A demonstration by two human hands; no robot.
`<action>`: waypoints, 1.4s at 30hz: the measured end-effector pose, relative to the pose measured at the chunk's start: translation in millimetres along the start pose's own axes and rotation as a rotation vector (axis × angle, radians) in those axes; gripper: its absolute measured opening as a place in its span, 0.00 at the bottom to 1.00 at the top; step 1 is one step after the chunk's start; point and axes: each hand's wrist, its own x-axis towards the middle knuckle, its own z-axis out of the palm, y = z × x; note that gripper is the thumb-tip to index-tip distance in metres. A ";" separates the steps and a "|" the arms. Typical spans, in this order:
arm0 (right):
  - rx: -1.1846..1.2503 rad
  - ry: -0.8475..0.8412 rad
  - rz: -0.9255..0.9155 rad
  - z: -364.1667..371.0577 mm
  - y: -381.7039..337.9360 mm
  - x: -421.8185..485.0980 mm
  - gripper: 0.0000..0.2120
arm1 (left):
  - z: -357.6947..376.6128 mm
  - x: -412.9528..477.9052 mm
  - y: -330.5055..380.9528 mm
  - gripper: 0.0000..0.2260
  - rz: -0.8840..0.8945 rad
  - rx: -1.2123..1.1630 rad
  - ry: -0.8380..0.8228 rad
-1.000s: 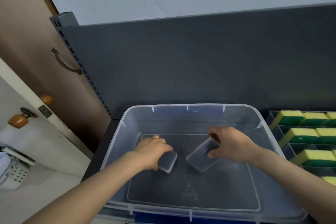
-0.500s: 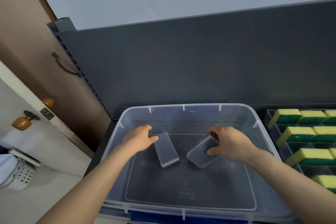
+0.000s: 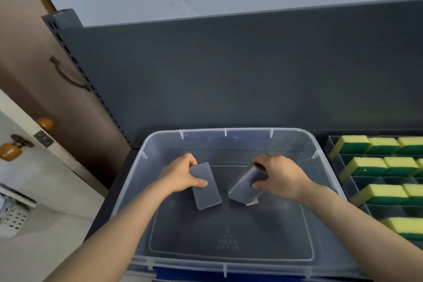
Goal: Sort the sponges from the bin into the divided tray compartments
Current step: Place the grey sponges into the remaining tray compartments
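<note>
Two grey, flat rectangular sponges are all that the clear plastic bin (image 3: 225, 131) shows, and each is in a hand. The left hand (image 3: 177, 177) pinches the left grey sponge (image 3: 207, 191) at its far end, thumb on its top face; its long axis runs almost straight away from the person, near end low over the bin floor. The right hand (image 3: 282, 176) is curled round the right grey sponge (image 3: 245, 188), which slants from far-right to near-left and looks tipped up on its lower edge. The hands are apart, near the bin's middle. The dark divided tray (image 3: 389, 211) lies just beside the bin on the right, many compartments filled with yellow-and-green sponges (image 3: 366, 165) — so the right hand is nearer. The left sponge probably has to cross the bin's width to reach a bare slot — likely the longer carry.
</note>
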 end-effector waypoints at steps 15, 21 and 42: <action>0.163 0.116 0.094 -8.8 -5.5 4.5 0.17 | -20.2 -25.6 30.2 0.19 0.457 -0.011 0.319; 0.107 0.150 0.120 -27.2 -15.7 -7.5 0.15 | -22.1 -33.4 38.6 0.18 0.522 0.023 0.333; 0.002 0.545 0.144 -142.6 50.3 -214.8 0.20 | -0.3 -141.2 233.7 0.20 0.812 -0.012 0.526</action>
